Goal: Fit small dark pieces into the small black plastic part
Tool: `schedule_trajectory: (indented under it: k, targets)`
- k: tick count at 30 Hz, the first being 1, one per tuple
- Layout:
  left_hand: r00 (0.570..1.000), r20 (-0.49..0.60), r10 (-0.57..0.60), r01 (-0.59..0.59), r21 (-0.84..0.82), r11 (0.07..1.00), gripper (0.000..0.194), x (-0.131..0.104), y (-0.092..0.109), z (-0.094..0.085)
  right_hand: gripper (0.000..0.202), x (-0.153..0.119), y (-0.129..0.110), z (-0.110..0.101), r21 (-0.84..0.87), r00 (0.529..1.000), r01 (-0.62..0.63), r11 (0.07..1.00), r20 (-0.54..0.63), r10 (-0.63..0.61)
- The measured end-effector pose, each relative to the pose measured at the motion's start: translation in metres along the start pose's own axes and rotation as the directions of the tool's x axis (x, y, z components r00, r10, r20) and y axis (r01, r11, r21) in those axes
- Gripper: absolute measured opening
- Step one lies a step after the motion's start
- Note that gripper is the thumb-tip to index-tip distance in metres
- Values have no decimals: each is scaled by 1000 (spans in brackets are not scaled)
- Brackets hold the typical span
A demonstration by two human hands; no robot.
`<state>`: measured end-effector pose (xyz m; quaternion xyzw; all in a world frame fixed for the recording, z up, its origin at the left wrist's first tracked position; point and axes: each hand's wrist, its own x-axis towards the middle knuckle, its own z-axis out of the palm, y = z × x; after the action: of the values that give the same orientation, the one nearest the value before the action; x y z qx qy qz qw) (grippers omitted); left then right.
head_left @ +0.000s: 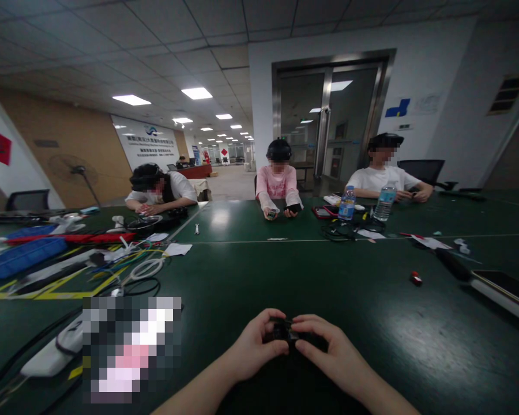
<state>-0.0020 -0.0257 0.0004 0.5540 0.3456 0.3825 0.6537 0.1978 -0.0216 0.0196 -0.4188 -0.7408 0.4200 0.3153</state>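
At the near edge of the green table, the left hand and the right hand meet over a small black object. Both have thumb and fingers closed on it, the left from its left side and the right from its right, holding it up in front of the body. What the object is, I can't tell.

Over on the left lie a white power strip, tangled cables and a blue tray. To the right sits a small red item, with a phone near the right edge. Across the far side, three people sit at the table, and two plastic bottles stand between the middle person and the right one.
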Motion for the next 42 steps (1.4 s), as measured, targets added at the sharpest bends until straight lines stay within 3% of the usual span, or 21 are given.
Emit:
schedule_trajectory:
  k: [11,17,20,23,26,31,42]
  targets:
    - [1000,12,28,-29,26,999,46,-1,3,-1,35,-4,-2,-1,-22,997,72,997,-24,-73]
    - [999,30,44,-45,47,998,46,0,-2,-2,26,-3,0,-1,-66,999,54,996,9,-54]
    - [997,15,80,-82,149,985,43,0,-2,-2,27,-2,3,-1,-92,999,43,995,10,-42]
    - [989,-69,130,-89,421,902,39,1,-1,0,25,-1,9,-1,-113,999,35,993,-4,-36]
    - [971,-133,199,-60,670,740,39,1,1,0,25,1,16,0,-154,999,19,988,-30,-24]
    - [975,-125,182,13,854,520,39,0,4,-3,36,2,20,2,-205,996,-71,976,-64,59]
    - [968,-148,204,22,856,516,43,-1,0,-5,37,3,24,3,-170,995,-91,981,-61,82]
